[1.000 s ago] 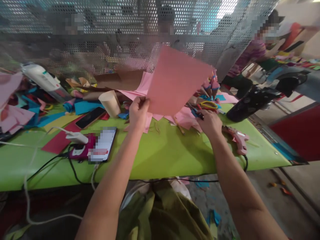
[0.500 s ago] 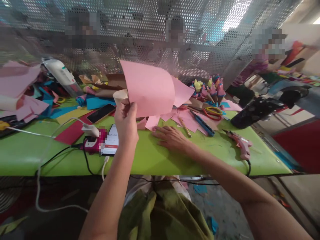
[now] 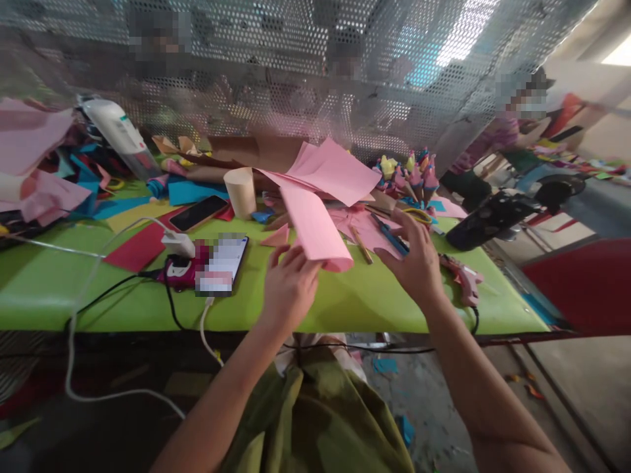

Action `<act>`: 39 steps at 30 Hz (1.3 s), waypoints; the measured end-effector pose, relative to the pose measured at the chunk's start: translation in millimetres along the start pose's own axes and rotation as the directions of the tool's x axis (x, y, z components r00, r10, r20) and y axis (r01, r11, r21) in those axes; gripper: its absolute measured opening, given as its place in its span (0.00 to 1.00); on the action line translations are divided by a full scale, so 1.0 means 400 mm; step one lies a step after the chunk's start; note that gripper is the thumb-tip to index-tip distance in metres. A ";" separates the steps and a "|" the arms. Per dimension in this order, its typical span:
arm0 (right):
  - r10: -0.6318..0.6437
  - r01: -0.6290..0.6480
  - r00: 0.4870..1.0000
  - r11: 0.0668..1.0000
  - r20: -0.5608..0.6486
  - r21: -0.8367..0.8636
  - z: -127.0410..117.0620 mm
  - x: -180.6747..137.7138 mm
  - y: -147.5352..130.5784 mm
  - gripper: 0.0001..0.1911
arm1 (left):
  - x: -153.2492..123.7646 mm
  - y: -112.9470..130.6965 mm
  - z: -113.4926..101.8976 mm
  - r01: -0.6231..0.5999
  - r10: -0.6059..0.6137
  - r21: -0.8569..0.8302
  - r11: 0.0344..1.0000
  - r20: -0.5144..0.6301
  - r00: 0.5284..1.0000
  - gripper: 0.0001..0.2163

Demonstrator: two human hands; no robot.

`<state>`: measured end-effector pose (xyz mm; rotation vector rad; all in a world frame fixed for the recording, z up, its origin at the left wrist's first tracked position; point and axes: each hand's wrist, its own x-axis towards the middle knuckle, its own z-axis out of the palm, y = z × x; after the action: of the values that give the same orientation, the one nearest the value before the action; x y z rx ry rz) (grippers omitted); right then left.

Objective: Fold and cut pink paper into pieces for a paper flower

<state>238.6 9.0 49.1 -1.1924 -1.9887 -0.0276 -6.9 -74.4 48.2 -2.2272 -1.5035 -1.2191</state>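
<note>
A pink paper sheet (image 3: 315,226) lies curled over the green table (image 3: 345,305), its near end rolled under. My left hand (image 3: 290,288) pinches the sheet's near corner between thumb and fingers. To the right of the sheet, my right hand (image 3: 417,261) hovers with its fingers spread and holds nothing. It is just over a blue tool (image 3: 392,238) and a pencil (image 3: 362,245).
A phone (image 3: 221,263) on a cable and a pink charger (image 3: 180,270) lie left of my hands. A pink glue gun (image 3: 461,277), scissors (image 3: 419,213), a beige paper roll (image 3: 241,190), paper cones (image 3: 410,174) and several coloured sheets crowd the table. People sit behind a perforated screen (image 3: 305,79).
My left hand has brought the raised pink sheet down onto the table, where it curls. My right hand has lifted off the tabletop and moved right, fingers spread.
</note>
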 end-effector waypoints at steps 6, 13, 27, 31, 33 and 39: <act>-0.233 0.237 0.968 0.971 0.094 -0.035 -0.035 -0.107 -0.052 0.41 | -0.094 0.035 0.033 -0.046 0.018 0.090 0.995 0.289 0.957 0.11; -0.245 0.218 0.897 0.969 0.367 0.112 0.012 -0.188 -0.094 0.26 | -0.108 0.087 0.038 -0.023 0.012 0.026 0.999 0.359 0.933 0.11; -0.072 -0.120 0.932 0.864 0.355 0.489 0.073 -0.184 -0.019 0.09 | -0.176 0.010 -0.040 0.023 -0.016 -0.007 1.000 0.502 0.865 0.20; -0.064 -0.073 0.946 0.914 0.318 0.399 0.070 -0.159 -0.012 0.12 | -0.179 0.030 -0.049 -0.012 -0.023 0.076 0.997 0.432 0.901 0.14; 0.008 -0.092 0.969 0.940 0.248 0.328 0.045 -0.154 -0.018 0.19 | -0.169 0.044 -0.040 -0.014 -0.034 0.112 0.994 0.419 0.907 0.13; -0.009 -0.005 0.998 0.974 0.063 0.228 -0.063 -0.178 -0.079 0.29 | -0.117 0.091 0.005 -0.003 -0.055 0.122 0.993 0.464 0.884 0.13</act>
<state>247.5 -70.5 32.1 -1.0537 -1.9869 0.2356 18.0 -122.3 23.6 -2.5426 -1.7138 -0.5899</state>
